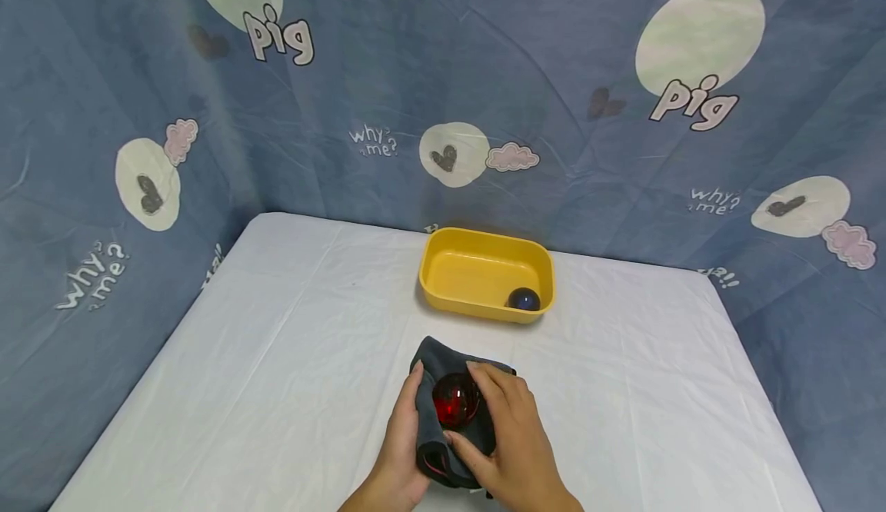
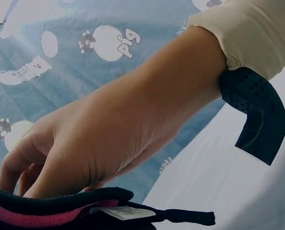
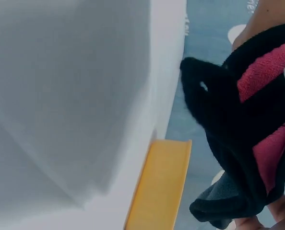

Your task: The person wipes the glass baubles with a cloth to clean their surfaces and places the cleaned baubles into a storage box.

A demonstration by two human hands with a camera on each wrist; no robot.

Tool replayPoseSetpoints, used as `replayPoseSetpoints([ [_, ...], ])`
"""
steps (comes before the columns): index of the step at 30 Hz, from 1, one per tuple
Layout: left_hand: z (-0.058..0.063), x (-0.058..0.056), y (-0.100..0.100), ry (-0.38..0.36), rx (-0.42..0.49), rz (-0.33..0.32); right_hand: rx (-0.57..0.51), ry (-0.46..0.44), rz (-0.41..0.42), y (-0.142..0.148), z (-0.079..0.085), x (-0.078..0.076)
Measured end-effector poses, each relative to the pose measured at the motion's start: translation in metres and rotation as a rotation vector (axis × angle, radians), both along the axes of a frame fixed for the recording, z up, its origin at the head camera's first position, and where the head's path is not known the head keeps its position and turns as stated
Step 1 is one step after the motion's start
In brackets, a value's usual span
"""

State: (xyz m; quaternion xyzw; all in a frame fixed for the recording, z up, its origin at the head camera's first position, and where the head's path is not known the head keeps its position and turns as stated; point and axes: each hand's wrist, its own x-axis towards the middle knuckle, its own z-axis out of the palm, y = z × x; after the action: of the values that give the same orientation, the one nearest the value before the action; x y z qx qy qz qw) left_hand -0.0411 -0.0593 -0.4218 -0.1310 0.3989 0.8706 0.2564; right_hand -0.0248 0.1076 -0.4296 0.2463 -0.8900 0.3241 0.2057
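Near the front of the white table, my left hand (image 1: 396, 454) grips a folded dark grey cloth (image 1: 441, 357) along its left side. A shiny, see-through red ball (image 1: 455, 400) lies against the cloth's upper face. From the right, my right hand (image 1: 517, 439) holds the ball, with fingertips at its upper right edge and the thumb below it. In the right wrist view, the cloth's folds show a pink lining (image 3: 265, 72). A white label (image 2: 128, 211) and a short dark loop stick out of the cloth in the left wrist view.
Behind the hands stands a yellow tray (image 1: 484, 236) near the table's far edge. A dark blue ball (image 1: 524, 299) sits in its front right corner. Blue printed curtain (image 1: 388, 81) surrounds the white-covered table (image 1: 277, 358) at the back and sides.
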Motion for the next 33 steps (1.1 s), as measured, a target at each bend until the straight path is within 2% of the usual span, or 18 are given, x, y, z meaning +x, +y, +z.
replayPoseSetpoints([
  [4, 0.001, 0.0011, 0.0009, -0.01, -0.003, 0.012, -0.001, 0.039, 0.042, 0.0015, 0.0028, -0.0003],
  [7, 0.0027, 0.0015, 0.0015, -0.028, -0.006, 0.021, -0.008, 0.021, 0.027, 0.0016, 0.004, -0.0007],
  [17, 0.0035, 0.0042, 0.003, -0.053, 0.021, 0.004, -0.049, -0.003, -0.141, -0.0049, 0.0006, -0.0037],
  [19, 0.0034, 0.0042, 0.0026, -0.047, 0.024, 0.002, -0.021, -0.017, -0.14, -0.0042, 0.0006, -0.0025],
  [23, 0.0032, 0.0027, 0.0006, -0.021, 0.014, 0.006, 0.024, -0.044, -0.069, -0.0013, 0.0013, 0.0008],
  [27, 0.0027, 0.0031, -0.0005, -0.005, 0.016, 0.005, 0.038, -0.028, -0.025, 0.0002, 0.0021, 0.0015],
  [33, 0.0032, 0.004, 0.0008, -0.027, 0.016, 0.015, 0.013, -0.02, -0.066, 0.0, 0.0023, -0.0003],
])
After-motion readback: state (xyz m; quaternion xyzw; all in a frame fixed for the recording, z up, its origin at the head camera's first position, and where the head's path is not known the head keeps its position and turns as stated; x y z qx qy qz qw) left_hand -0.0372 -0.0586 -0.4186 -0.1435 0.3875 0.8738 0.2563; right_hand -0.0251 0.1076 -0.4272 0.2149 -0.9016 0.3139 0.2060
